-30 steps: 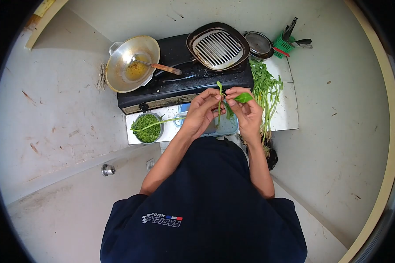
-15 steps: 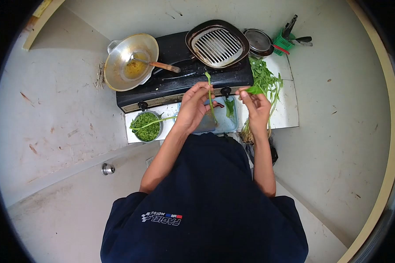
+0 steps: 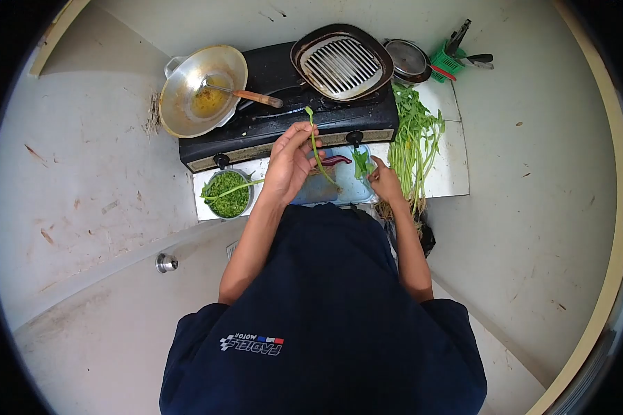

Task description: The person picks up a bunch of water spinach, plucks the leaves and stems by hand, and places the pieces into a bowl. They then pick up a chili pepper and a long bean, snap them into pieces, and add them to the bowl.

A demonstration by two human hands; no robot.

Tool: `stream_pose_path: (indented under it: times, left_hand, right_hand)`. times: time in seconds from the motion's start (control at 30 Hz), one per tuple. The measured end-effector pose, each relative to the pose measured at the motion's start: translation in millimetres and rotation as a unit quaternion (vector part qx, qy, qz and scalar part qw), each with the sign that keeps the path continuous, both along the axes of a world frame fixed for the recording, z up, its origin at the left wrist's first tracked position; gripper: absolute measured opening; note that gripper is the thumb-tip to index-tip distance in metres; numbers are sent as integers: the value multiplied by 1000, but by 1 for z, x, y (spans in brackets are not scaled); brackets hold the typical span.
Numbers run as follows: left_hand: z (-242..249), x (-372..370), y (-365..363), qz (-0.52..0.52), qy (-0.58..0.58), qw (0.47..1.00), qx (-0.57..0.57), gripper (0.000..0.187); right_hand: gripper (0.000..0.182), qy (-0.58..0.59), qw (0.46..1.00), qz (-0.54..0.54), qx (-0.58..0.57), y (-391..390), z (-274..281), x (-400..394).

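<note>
My left hand (image 3: 291, 162) pinches a slender green vegetable stem (image 3: 316, 146) between thumb and fingers above the light blue tray (image 3: 361, 195). Behind my left wrist, another long stem (image 3: 237, 189) stretches out over a bowl of chopped greens (image 3: 230, 204). At the tray's right side, my right hand (image 3: 386, 182) has its fingers closed at the edge of a green leaf (image 3: 361, 164). A dark red chili (image 3: 332, 161) lies in the tray beside my left fingers.
A bundle of leafy stems (image 3: 414, 149) lies right of the tray. Behind stands a black stove (image 3: 284, 135) bearing a wok (image 3: 176, 111) with a wooden-handled ladle (image 3: 256, 97) and a grill pan (image 3: 342, 63). A lidded pan (image 3: 406, 61) and green utensil basket (image 3: 447, 62) stand at back right.
My right hand has come down from above the stove front to the tray, bringing its leaf to the one lying there. My left hand, still holding the stem, has shifted slightly left.
</note>
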State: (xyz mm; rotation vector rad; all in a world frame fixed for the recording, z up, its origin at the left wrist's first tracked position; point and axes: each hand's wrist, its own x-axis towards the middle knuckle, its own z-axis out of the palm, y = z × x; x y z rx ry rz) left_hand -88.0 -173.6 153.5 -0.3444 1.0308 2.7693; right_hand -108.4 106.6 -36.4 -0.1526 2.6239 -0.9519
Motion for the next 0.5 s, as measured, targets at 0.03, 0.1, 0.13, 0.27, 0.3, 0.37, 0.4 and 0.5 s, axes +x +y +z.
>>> stream_pose_path:
  times: [0.03, 0.1, 0.13, 0.27, 0.3, 0.37, 0.4, 0.5]
  left_hand:
    - [0, 0, 0, 1, -2, 1000, -1, 12]
    - [2, 0, 0, 1, -4, 1000, -3, 12]
    - [3, 0, 0, 0, -3, 1000, -3, 13]
    - [4, -1, 2, 0, 3, 1000, -3, 13]
    - [4, -1, 2, 3, 5, 1000, -4, 13]
    - [3, -1, 2, 4, 4, 1000, -19, 13]
    - [3, -1, 1, 5, 3, 1000, -27, 13]
    - [5, 2, -1, 12, 9, 999, -48, 12]
  right_hand:
    - [61, 7, 1000, -7, -5, -3, 2, -3]
    - [60, 30, 999, -19, -24, -8, 3, -11]
    - [60, 41, 998, -25, -33, -10, 3, -15]
    - [59, 35, 999, -11, -1, -14, -8, -24]
    - [58, 29, 999, -1, 15, -15, -13, -23]
    - [57, 22, 999, 10, 43, -17, -23, -22]
    - [56, 20, 998, 10, 55, -18, -26, -19]
    - [54, 14, 999, 4, 52, -16, -27, -13]
